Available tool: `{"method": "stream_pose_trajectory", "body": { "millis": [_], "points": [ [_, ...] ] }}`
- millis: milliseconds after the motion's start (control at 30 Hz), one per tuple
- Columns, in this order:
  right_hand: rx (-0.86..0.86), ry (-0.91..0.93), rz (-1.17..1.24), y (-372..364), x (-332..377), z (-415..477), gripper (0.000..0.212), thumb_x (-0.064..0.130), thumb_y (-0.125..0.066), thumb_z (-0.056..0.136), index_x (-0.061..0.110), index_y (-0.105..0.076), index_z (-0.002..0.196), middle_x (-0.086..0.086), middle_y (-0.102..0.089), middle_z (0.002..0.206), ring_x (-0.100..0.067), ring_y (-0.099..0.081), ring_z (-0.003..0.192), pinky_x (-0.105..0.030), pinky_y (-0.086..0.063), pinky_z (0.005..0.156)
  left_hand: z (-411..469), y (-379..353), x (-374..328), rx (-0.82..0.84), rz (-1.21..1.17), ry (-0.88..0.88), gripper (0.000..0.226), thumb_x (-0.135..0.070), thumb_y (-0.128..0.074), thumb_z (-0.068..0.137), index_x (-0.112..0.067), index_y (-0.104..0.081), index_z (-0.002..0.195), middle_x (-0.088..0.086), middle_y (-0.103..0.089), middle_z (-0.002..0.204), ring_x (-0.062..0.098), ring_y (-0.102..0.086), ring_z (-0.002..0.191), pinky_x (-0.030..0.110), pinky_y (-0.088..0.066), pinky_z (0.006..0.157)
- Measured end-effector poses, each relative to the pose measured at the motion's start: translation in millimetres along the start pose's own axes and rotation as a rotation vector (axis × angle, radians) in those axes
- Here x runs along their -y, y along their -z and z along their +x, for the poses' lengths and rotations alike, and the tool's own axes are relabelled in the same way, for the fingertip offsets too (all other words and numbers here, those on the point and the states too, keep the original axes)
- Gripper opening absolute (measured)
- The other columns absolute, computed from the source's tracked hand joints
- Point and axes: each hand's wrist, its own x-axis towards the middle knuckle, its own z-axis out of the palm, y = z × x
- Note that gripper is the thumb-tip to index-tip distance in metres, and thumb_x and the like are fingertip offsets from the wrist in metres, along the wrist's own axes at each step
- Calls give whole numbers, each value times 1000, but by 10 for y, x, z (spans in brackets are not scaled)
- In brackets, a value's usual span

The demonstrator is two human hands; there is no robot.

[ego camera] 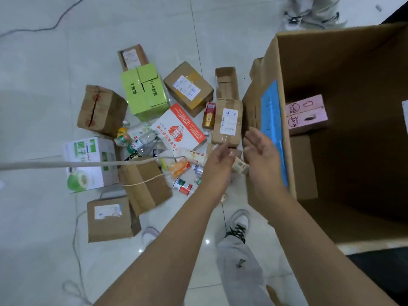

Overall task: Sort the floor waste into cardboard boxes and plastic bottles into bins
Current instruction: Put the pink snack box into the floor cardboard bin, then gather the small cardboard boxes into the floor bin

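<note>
A heap of waste lies on the tiled floor: brown cardboard boxes, a green box, a white coconut-water carton, a white and orange flat box, and several plastic bottles. A large open cardboard bin stands at the right with a pink box inside. My left hand and my right hand hover side by side above the pile, fingers relaxed, holding nothing. A taped brown box lies just beyond them, and a small beige carton lies under them.
A grey cable crosses the view from the left over the pile, and a thin cord loops on the floor. My shoes stand below the hands. Another person's shoes are at the top right.
</note>
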Motion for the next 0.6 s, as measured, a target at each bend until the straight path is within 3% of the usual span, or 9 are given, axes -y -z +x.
{"method": "stream_pose_trajectory", "body": {
  "millis": [67, 133, 233, 333, 533, 600],
  "points": [
    [40, -72, -42, -257, -245, -55, 51, -7, -46, 91, 22, -57, 133, 7, -64, 128, -7, -61, 115, -34, -50, 101, -42, 242, 144, -26, -7, 43, 34, -22, -49, 99, -22, -52, 133, -7, -59, 122, 6, -59, 102, 18, -45, 72],
    [89, -162, -99, -509, -474, -156, 48, -3, -50, 90, 26, -60, 127, 2, -66, 124, -17, -62, 113, -42, -51, 101, -105, 505, 342, -38, 15, 78, 36, -16, -48, 98, -16, -51, 134, -2, -60, 122, 13, -59, 106, 22, -46, 83],
    [196, -258, -202, -889, -834, -371, 34, 9, -57, 88, 31, -63, 114, 4, -68, 113, -21, -62, 112, -45, -49, 101, -198, 928, 709, -48, 32, 142, 39, -12, -46, 98, -12, -48, 137, 1, -56, 130, 17, -53, 119, 21, -40, 88],
    [276, -346, -271, -1305, -1180, -606, 40, 15, -58, 84, 27, -60, 123, -2, -65, 122, -23, -61, 114, -49, -47, 103, -238, 1377, 1119, -102, 15, 236, 42, -11, -49, 97, -10, -48, 139, 5, -53, 137, 20, -50, 126, 21, -35, 91],
    [379, -442, -382, -2129, -1699, -915, 41, 13, -57, 93, 15, -55, 134, -8, -59, 128, -23, -57, 117, -46, -45, 105, -187, 2250, 1859, -199, 80, 314, 45, -16, -45, 99, -10, -42, 143, 7, -44, 147, 23, -43, 134, 31, -32, 111],
    [410, -474, -439, -2351, -1908, -917, 43, 15, -57, 94, 15, -53, 137, -8, -57, 128, -24, -57, 115, -44, -46, 105, -146, 2529, 2075, -223, 45, 360, 45, -15, -45, 99, -9, -41, 143, 8, -44, 147, 24, -44, 132, 31, -32, 110]
  ]
}}
